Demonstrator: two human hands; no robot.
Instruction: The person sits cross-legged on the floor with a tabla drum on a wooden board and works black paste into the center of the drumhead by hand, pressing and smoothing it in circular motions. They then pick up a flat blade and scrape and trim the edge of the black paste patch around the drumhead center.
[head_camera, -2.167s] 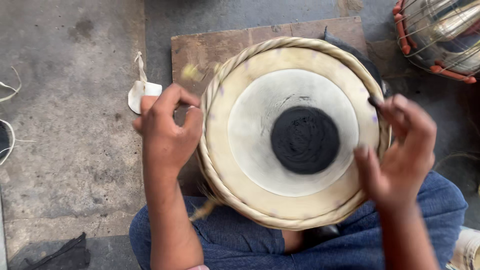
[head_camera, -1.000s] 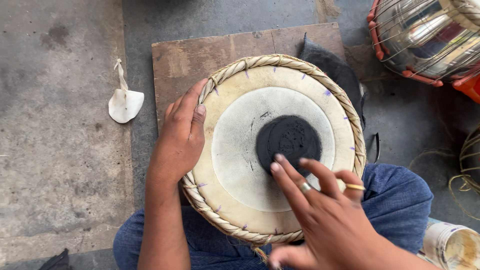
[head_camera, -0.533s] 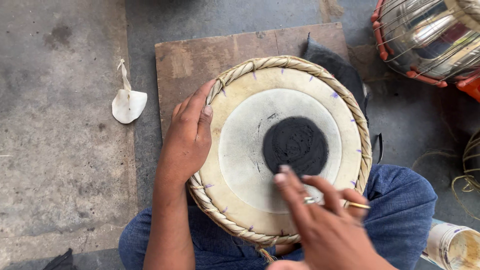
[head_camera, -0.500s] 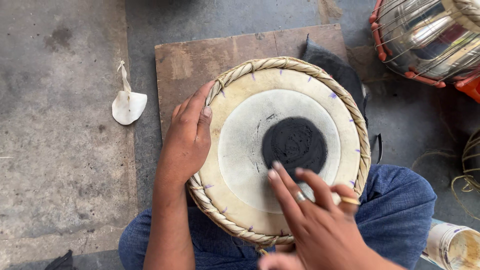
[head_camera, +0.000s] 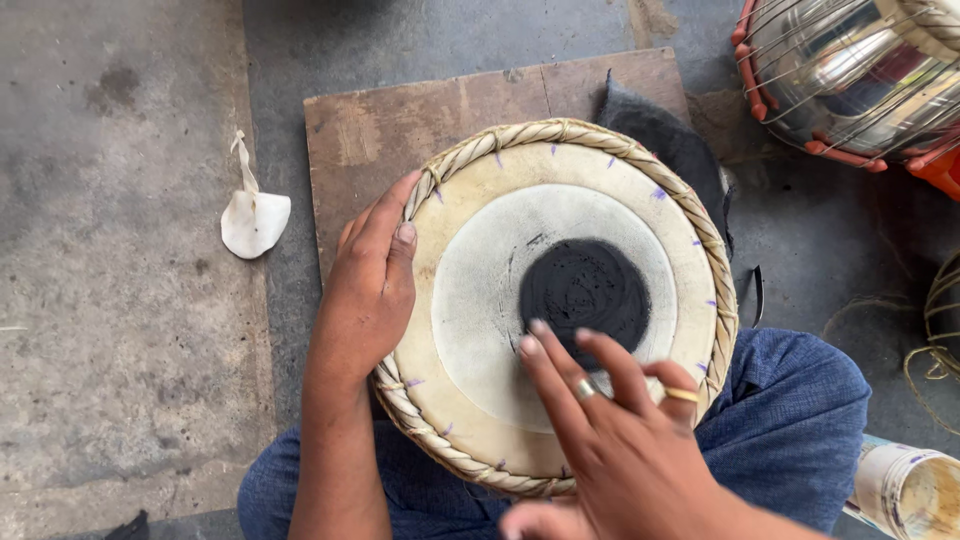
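The drum (head_camera: 560, 300), a round hand drum with a pale skin head and a braided rim, is resting on our lap over the blue trousers (head_camera: 800, 420), its far edge lying above a wooden board (head_camera: 400, 120) on the concrete floor (head_camera: 120, 300). We are working the black patch (head_camera: 585, 290) at the centre of the skin with the right hand (head_camera: 620, 440). The fingers (head_camera: 540, 360) are spread and extended, the tips of the first two touching the near edge of the patch; the hand is open and holding nothing, with rings on two fingers. To do this well, in our judgement, we are wanting light, even pressure from the fingertip pads only, keeping the strokes inside the dark circle so none of it smears onto the pale ring around it.

The left hand (head_camera: 370, 290) is bracing the drum: the palm is cupping the rim on the left side, the thumb lying over the braid onto the skin, the fingers curled around the edge. It is gripping the drum firmly, which keeps the head from turning under the right hand. The forearm is running straight up from the lower edge of the view.

A white scrap (head_camera: 255, 215) is lying on the floor to the left, well apart. A metal drum body (head_camera: 850, 70) with orange bands is standing at the upper right.
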